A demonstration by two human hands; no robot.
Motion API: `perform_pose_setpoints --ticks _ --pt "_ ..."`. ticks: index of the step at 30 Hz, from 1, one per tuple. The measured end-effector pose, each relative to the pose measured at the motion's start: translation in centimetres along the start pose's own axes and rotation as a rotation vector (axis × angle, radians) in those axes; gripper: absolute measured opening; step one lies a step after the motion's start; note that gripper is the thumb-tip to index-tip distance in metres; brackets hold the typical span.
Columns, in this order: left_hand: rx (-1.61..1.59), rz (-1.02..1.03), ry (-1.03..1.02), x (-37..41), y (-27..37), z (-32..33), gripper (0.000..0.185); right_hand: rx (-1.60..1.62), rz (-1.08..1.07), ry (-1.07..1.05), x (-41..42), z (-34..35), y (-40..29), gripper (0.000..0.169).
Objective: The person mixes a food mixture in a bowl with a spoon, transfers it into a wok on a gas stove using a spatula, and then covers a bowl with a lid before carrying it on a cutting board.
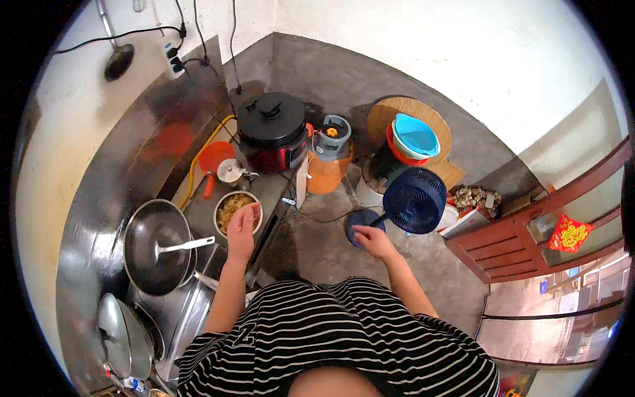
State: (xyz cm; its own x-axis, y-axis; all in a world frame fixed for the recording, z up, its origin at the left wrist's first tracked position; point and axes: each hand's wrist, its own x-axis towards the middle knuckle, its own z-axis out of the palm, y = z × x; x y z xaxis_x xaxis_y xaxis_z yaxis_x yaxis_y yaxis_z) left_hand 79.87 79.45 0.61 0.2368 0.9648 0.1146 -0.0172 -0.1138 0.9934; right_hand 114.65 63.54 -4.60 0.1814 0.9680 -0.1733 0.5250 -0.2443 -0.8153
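Note:
My left hand (242,227) hangs over the right part of a white bowl of food (227,211) on the counter; whether it touches the bowl or holds anything I cannot tell. My right hand (375,240), its fingers partly curled, is raised over the floor near a dark blue electric fan (415,200), and nothing shows in it. Behind the bowl stand a metal pot with a lid (230,171), a red strainer or scoop (217,156) and a red electric cooker with a black lid (272,119). A wok (149,268) holding a white-handled utensil (191,244) lies left of the bowl.
An orange gas cylinder (325,173) stands beyond the counter. Blue and red basins (417,135) are stacked before a round wooden board (441,109). A power cord (322,220) runs to the fan. Pot lids (124,337) stand at lower left; a red door (511,250) is at right.

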Motion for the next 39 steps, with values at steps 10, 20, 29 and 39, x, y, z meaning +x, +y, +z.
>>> perform_pose_setpoints --ticks 10,20,29,39 --pt "0.001 -0.145 -0.015 6.7 -3.0 1.9 0.028 -0.272 -0.065 0.356 24.9 -6.2 3.3 0.033" --pt "0.112 -0.222 0.306 11.7 0.9 1.5 0.031 -0.738 0.156 0.038 52.3 -6.5 8.4 0.045" --pt "0.132 -0.391 0.463 13.4 -0.8 4.0 0.028 -0.927 -0.078 -0.479 63.4 -2.5 13.9 0.054" --pt "0.242 -0.397 0.397 15.3 0.1 3.4 0.031 -1.116 -0.028 -0.493 64.4 -3.3 15.6 0.044"
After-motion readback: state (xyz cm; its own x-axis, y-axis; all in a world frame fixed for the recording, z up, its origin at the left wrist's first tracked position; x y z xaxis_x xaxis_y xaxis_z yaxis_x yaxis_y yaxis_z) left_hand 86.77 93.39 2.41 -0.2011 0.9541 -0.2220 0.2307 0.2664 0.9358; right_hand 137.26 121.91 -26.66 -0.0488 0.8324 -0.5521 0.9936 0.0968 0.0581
